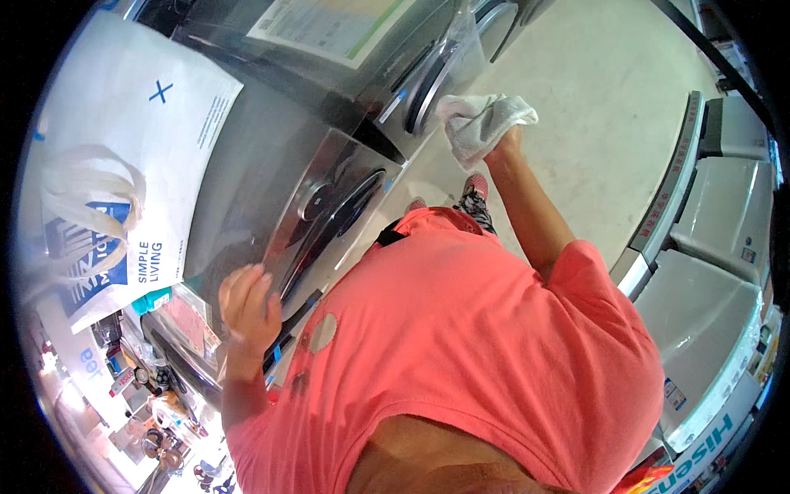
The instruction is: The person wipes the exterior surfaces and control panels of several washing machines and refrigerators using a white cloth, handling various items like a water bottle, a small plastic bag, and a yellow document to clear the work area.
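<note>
My right hand [507, 143] grips a crumpled white cloth [478, 133], held out over the pale floor. It bunches around my fingers, hiding most of them. Off to the other side, my left hand [250, 309] is slightly blurred and holds nothing, its fingers loosely bent and the thumb apart. Nearest to it is a dark grey washing machine [241, 204], with a round knob [315, 200] and a dark round door [358, 200] on its front. I cannot tell whether that hand touches the machine. A large white printed sheet or bag [166, 129] lies over the machine's top.
Clear plastic film [463, 55] hangs by another machine's round door [426, 89]. A printed sheet [333, 25] lies on that machine. White appliances [722, 210] line the right behind a raised platform edge [669, 167]. A teal object [151, 301] and clutter sit lower left.
</note>
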A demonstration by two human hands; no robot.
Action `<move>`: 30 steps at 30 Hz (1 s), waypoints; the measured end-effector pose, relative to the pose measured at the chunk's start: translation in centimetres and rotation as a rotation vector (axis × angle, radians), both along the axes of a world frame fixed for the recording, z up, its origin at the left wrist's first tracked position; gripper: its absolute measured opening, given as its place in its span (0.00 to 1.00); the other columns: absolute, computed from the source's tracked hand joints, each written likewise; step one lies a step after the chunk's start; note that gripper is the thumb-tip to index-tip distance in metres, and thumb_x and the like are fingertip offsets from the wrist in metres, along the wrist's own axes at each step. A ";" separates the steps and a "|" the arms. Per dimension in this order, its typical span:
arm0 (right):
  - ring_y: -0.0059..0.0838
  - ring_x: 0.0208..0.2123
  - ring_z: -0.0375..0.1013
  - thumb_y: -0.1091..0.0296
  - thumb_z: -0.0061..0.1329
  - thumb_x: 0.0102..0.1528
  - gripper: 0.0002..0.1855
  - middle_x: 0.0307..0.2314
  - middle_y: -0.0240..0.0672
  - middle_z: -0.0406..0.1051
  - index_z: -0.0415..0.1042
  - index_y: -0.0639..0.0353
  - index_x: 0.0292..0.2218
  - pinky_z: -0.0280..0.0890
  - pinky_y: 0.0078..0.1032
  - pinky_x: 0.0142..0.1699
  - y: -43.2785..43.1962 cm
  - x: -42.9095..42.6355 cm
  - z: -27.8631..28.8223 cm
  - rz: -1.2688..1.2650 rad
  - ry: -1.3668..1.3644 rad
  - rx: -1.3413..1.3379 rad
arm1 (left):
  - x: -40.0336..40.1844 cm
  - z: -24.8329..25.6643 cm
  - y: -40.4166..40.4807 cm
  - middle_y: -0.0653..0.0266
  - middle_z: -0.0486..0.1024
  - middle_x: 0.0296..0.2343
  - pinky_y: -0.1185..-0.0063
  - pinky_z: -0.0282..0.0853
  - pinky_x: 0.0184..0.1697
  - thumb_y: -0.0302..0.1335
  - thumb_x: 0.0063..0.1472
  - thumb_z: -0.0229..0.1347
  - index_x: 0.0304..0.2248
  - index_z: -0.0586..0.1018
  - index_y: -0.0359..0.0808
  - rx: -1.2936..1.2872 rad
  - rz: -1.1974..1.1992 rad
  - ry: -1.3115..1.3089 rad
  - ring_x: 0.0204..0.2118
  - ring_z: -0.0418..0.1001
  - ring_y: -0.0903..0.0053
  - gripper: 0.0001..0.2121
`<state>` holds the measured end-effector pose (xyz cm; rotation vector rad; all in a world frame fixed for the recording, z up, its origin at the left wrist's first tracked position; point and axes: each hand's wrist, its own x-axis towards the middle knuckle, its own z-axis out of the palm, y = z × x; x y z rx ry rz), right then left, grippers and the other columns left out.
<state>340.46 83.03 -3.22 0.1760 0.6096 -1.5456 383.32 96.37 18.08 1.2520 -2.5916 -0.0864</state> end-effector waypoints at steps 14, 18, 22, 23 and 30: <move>0.43 0.31 0.70 0.52 0.40 0.58 0.16 0.31 0.40 0.67 0.62 0.56 0.35 0.66 0.45 0.35 1.8 -13.8 -6.0 -0.083 0.530 0.041 | -36.3 -8.8 -22.2 0.57 0.66 0.47 0.65 0.58 0.52 0.25 0.47 0.57 0.38 0.74 0.35 -0.197 -0.642 -0.326 0.51 0.62 0.66 0.16; 0.44 0.30 0.69 0.49 0.39 0.58 0.18 0.30 0.40 0.67 0.62 0.56 0.36 0.66 0.45 0.36 5.0 -17.6 -5.1 -0.083 0.263 0.101 | -41.9 -9.2 -24.9 0.60 0.71 0.40 0.68 0.60 0.48 0.27 0.49 0.55 0.35 0.77 0.39 -0.249 -0.517 -0.815 0.45 0.68 0.70 0.10; 0.46 0.32 0.69 0.46 0.35 0.59 0.21 0.32 0.43 0.67 0.61 0.58 0.37 0.67 0.44 0.35 7.2 -20.9 -7.8 -0.168 0.199 0.088 | -43.7 -9.7 -26.9 0.66 0.77 0.30 0.69 0.64 0.38 0.30 0.49 0.56 0.31 0.81 0.43 -0.174 -0.438 -1.042 0.36 0.75 0.70 0.08; 0.46 0.33 0.69 0.46 0.34 0.60 0.22 0.33 0.44 0.67 0.61 0.59 0.37 0.67 0.44 0.35 7.4 -21.3 -7.6 -0.149 0.200 0.134 | -43.5 -9.9 -27.1 0.66 0.78 0.29 0.70 0.65 0.36 0.31 0.48 0.57 0.30 0.82 0.43 -0.145 -0.392 -1.082 0.35 0.76 0.70 0.08; 0.46 0.27 0.70 0.47 0.35 0.59 0.22 0.27 0.44 0.68 0.63 0.61 0.34 0.68 0.43 0.26 5.8 -21.6 -5.8 -0.210 0.196 0.225 | -42.2 -7.8 -25.3 0.65 0.77 0.29 0.72 0.65 0.41 0.30 0.49 0.56 0.26 0.82 0.42 0.097 -0.399 -1.119 0.35 0.76 0.71 0.05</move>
